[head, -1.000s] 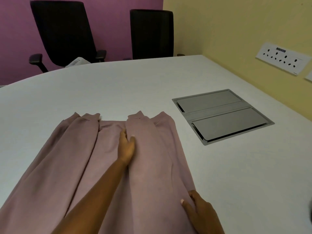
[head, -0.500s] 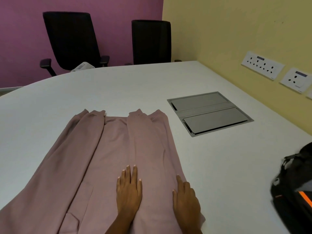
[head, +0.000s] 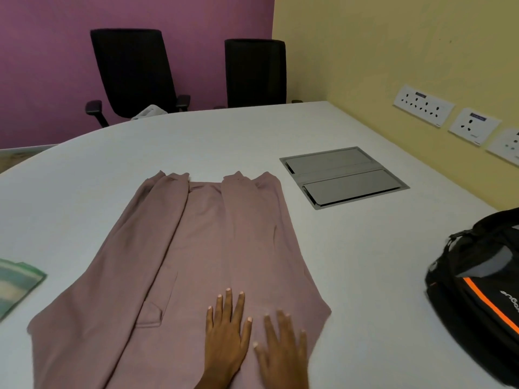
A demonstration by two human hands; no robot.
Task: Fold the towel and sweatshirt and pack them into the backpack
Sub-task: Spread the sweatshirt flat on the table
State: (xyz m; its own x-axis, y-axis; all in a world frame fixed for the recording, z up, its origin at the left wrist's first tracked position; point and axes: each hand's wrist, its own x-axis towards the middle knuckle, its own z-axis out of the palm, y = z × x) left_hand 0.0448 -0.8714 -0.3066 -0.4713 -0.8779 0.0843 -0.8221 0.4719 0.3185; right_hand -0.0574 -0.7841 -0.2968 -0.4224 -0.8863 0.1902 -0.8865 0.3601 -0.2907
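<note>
A dusty-pink sweatshirt (head: 196, 248) lies flat on the white table (head: 365, 276), both sleeves folded inward along its length. My left hand (head: 227, 335) rests palm down on its near part, fingers spread. My right hand (head: 283, 352) lies flat beside it, close to the sweatshirt's right edge. A folded green and white towel (head: 16, 284) sits at the far left edge of view. A black backpack (head: 477, 299) with an orange stripe stands at the right, partly cut off by the frame.
A grey metal cable hatch (head: 342, 175) is set flush into the table beyond the sweatshirt. Two black office chairs (head: 134, 74) stand behind the far table edge. Wall sockets (head: 424, 108) line the yellow wall on the right.
My left hand slid from the sweatshirt's far middle down to its near part, and both hands now lie flat side by side. The view has widened, bringing the backpack and the towel into sight.
</note>
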